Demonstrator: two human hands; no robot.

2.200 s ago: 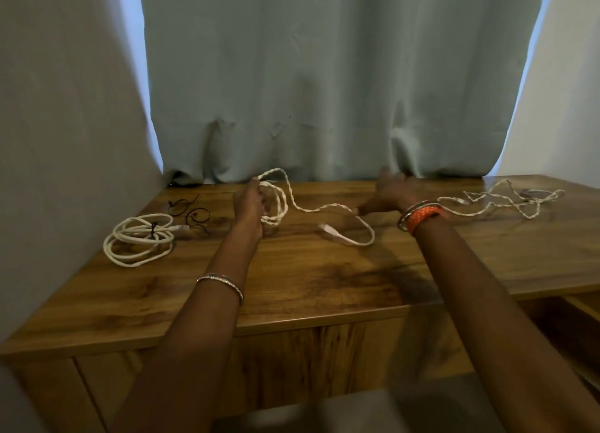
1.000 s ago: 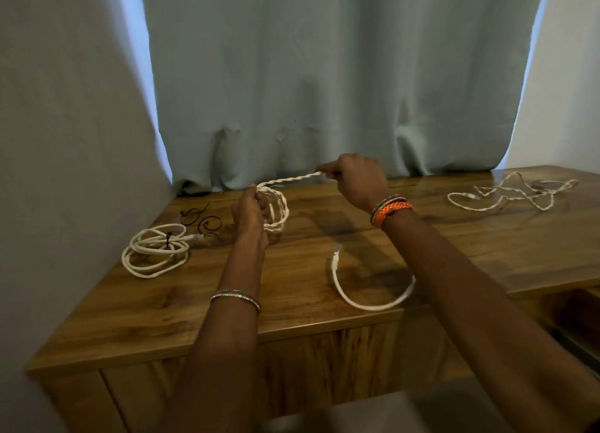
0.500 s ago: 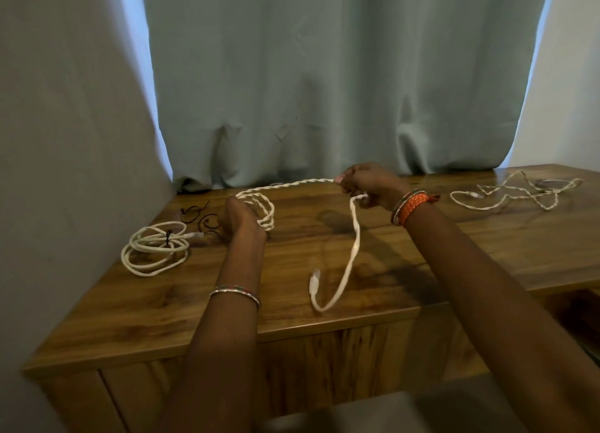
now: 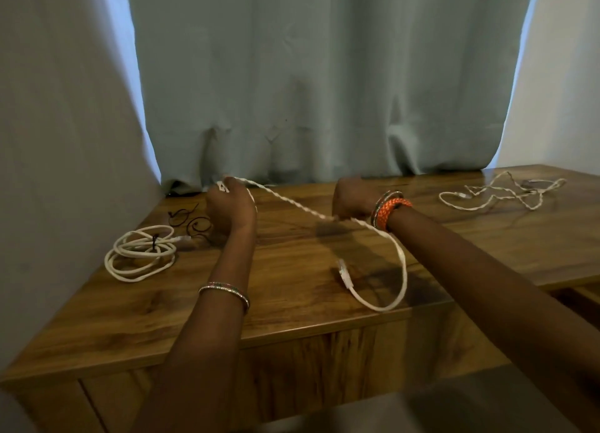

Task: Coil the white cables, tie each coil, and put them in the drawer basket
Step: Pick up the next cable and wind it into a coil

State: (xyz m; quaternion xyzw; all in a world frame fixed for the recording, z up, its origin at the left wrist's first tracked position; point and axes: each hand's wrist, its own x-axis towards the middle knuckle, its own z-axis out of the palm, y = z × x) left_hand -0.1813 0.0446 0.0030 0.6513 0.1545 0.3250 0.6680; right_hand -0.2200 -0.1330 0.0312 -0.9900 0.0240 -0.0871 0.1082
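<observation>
Midway through winding the second white cable [image 4: 292, 205]: the left hand [image 4: 230, 205] held its gathered loops in a closed grip, while the right hand [image 4: 352, 200] pinched the taut strand, the tail trailing below that grip onto the tabletop [image 4: 292, 296]. Another loop seemed next. One tied coil [image 4: 141, 252] lay left; a loose cable [image 4: 500, 192] waited right.

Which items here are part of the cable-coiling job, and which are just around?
Job: braided white cable held by left hand and right hand; tied white coil; loose white cable; black ties.
Around: wooden cabinet top; pale curtain.
</observation>
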